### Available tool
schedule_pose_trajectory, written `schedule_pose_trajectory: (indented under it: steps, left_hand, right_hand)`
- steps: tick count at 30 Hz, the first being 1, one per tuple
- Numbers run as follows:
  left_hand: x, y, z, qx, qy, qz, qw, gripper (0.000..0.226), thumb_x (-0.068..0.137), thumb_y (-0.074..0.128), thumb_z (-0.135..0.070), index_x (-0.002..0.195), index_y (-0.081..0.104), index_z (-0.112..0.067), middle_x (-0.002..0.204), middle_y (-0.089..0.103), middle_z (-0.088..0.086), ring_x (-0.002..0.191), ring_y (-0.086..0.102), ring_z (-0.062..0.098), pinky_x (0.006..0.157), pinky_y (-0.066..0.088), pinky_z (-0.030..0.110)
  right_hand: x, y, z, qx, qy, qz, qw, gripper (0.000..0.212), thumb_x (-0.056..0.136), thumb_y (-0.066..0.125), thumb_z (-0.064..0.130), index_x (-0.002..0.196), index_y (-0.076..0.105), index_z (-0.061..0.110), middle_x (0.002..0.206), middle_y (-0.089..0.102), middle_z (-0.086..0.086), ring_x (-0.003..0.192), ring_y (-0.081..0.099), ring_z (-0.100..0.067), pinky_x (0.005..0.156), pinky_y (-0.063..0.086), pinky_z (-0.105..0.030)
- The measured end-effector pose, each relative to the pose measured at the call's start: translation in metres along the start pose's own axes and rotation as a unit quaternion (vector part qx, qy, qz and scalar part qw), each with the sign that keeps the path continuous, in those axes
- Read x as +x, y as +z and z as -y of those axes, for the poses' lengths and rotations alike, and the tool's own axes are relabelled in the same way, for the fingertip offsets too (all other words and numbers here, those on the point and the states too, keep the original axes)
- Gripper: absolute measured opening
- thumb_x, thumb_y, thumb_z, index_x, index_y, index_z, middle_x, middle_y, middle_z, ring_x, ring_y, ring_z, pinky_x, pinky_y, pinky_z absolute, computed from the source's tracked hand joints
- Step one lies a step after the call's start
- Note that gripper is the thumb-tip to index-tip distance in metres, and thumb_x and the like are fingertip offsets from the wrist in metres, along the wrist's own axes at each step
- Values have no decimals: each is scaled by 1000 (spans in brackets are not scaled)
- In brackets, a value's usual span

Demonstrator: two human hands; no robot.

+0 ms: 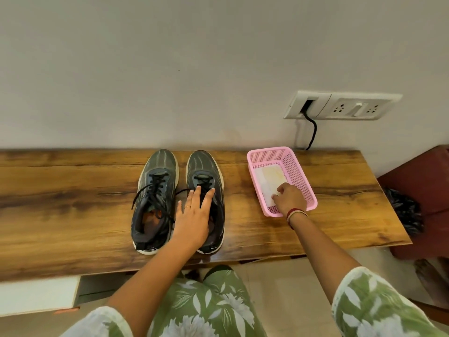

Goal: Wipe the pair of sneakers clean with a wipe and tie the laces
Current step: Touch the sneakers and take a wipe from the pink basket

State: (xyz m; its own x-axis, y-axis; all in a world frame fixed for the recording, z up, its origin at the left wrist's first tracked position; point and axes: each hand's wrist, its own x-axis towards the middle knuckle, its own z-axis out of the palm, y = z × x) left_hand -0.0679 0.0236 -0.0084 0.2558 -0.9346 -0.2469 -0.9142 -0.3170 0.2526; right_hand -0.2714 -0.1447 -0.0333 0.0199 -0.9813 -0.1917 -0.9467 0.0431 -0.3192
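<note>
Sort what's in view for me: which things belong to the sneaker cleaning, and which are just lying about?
For the job: left sneaker; right sneaker, with the left hand resting on it; wipe in the pink basket, with the right hand at the wipe.

Lying about: wall socket panel; black cable; dark red chair; black bag.

bare table (73,203) left of sneakers (179,200), basket (281,181) right

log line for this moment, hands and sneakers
left hand: rests on right sneaker | right hand: pinches wipe in pink basket | laces: untied | wiping: not started
</note>
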Motion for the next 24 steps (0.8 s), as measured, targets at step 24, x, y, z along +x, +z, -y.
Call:
schedule_pose_trajectory:
  steps: [24]
  left_hand:
    - [11, -43, 17, 6, 95, -98, 991, 18, 89, 60, -25, 105, 54, -19, 105, 53, 1, 98, 56, 22, 66, 49, 33]
  right_hand:
    - [2, -9, 2, 114, -18, -143, 983, 14, 84, 57, 25, 88, 58, 12, 95, 62, -8, 88, 57, -27, 77, 51, -43]
